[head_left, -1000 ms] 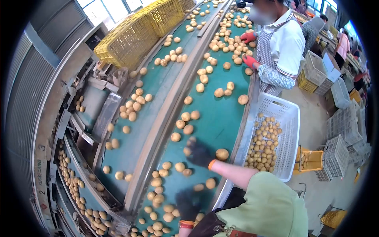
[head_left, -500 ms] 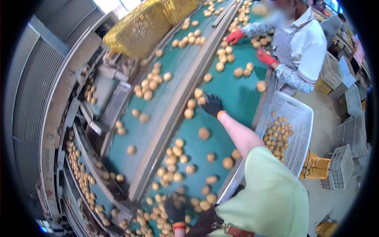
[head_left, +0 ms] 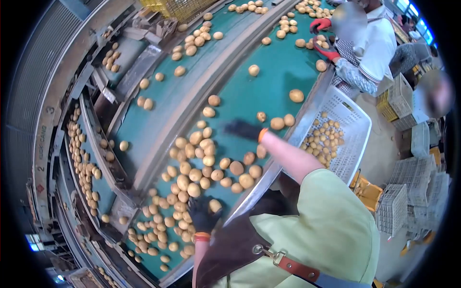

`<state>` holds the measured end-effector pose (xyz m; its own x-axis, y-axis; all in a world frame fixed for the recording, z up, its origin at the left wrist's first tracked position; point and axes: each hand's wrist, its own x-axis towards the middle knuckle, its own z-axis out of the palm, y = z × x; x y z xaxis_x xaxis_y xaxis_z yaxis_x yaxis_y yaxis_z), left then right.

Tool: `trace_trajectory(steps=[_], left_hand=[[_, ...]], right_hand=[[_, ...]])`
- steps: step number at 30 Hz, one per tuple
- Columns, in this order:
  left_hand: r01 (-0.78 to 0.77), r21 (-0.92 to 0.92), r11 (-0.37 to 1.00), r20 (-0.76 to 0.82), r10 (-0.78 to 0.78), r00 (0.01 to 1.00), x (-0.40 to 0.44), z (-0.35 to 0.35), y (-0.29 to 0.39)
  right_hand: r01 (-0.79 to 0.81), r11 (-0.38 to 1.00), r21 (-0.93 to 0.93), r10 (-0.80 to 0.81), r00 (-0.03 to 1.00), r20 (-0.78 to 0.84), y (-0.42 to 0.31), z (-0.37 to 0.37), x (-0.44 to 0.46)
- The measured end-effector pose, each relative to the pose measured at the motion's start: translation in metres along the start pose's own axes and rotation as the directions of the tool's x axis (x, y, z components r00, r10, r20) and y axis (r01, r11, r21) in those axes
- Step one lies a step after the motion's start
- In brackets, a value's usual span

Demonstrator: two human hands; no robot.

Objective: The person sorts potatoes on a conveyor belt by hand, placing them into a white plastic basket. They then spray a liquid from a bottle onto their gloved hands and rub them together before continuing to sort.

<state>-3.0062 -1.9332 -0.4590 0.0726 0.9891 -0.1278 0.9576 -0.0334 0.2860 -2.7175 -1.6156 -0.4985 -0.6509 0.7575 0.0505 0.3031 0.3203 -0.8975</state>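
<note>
Round, pale brown potatoes (head_left: 183,182) lie over the green conveyor belt (head_left: 269,91), densest at its near end. My left hand (head_left: 203,214), in a dark glove with an orange cuff, is low over the belt's near end. A potato (head_left: 214,206) shows at its finger and thumb side; whether it is gripped is unclear. My right hand (head_left: 243,130), also dark-gloved, reaches across mid-belt, smeared by motion, with a few potatoes to its left. Whether it holds anything cannot be made out.
A co-worker (head_left: 370,53) in red gloves stands at the belt's far right. A white crate (head_left: 353,120) with potatoes sits against the belt's right edge. A second belt (head_left: 158,115) runs left of the divider. Grey crates (head_left: 391,209) stand on the floor at right.
The camera view has shifted. My right hand has left the potatoes by the divider and moved nearer. Potatoes now lie more thickly around my left hand.
</note>
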Motion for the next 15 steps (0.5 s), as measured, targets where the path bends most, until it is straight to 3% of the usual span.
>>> trace_trajectory(steps=[1, 2, 3, 4, 5, 6, 8, 9, 10, 12, 14, 15], left_hand=[[-0.014, -0.046, 0.999, -0.035, 0.013, 0.999, -0.010, 0.000, -0.012], [-0.012, -0.087, 0.996, -0.073, 0.006, 0.997, -0.026, -0.001, -0.019], [0.060, -0.016, 0.998, -0.100, -0.062, 0.993, -0.027, -0.019, -0.016], [0.062, -0.005, 0.998, -0.104, -0.062, 0.993, -0.043, -0.010, -0.026], [0.100, -0.050, 0.994, -0.078, -0.103, 0.992, -0.056, -0.010, -0.029], [0.119, -0.100, 0.988, -0.057, -0.125, 0.990, -0.061, -0.008, -0.030], [0.150, -0.184, 0.971, -0.064, -0.164, 0.984, -0.082, 0.000, -0.038], [0.206, -0.154, 0.966, -0.034, -0.213, 0.976, -0.091, 0.002, -0.040], [0.228, -0.158, 0.961, -0.011, -0.233, 0.972, -0.090, -0.012, -0.046], [0.192, -0.163, 0.968, -0.105, -0.211, 0.972, -0.115, -0.002, -0.058], [0.266, -0.152, 0.952, -0.098, -0.283, 0.954, -0.132, -0.005, -0.071], [0.304, -0.108, 0.947, -0.122, -0.316, 0.941, -0.143, -0.005, -0.079]], right_hand=[[0.298, 0.697, -0.652, -0.483, 0.868, -0.120, 0.065, -0.020, -0.008], [0.037, 0.573, -0.819, -0.083, 0.996, -0.013, 0.070, -0.069, -0.011], [-0.124, 0.506, -0.854, -0.390, 0.850, -0.355, 0.137, -0.106, -0.020], [-0.633, 0.669, -0.388, 0.255, 0.687, -0.681, 0.057, -0.146, -0.034], [-0.710, 0.630, -0.316, 0.271, 0.582, -0.767, 0.127, -0.174, -0.058], [-0.835, 0.304, -0.458, 0.359, 0.546, -0.757, 0.062, -0.190, -0.068], [-0.837, 0.072, -0.543, 0.206, 0.545, -0.812, 0.073, -0.193, -0.100], [-0.827, 0.066, -0.558, 0.196, 0.559, -0.806, 0.072, -0.200, -0.102], [-0.835, 0.044, -0.548, 0.286, 0.536, -0.794, 0.070, -0.204, -0.088], [-0.832, 0.031, -0.553, 0.356, 0.527, -0.772, 0.066, -0.198, -0.086], [-0.905, 0.090, -0.415, 0.490, 0.403, -0.773, 0.039, -0.201, -0.073], [-0.863, 0.084, -0.498, 0.598, 0.444, -0.668, 0.047, -0.208, -0.073]])
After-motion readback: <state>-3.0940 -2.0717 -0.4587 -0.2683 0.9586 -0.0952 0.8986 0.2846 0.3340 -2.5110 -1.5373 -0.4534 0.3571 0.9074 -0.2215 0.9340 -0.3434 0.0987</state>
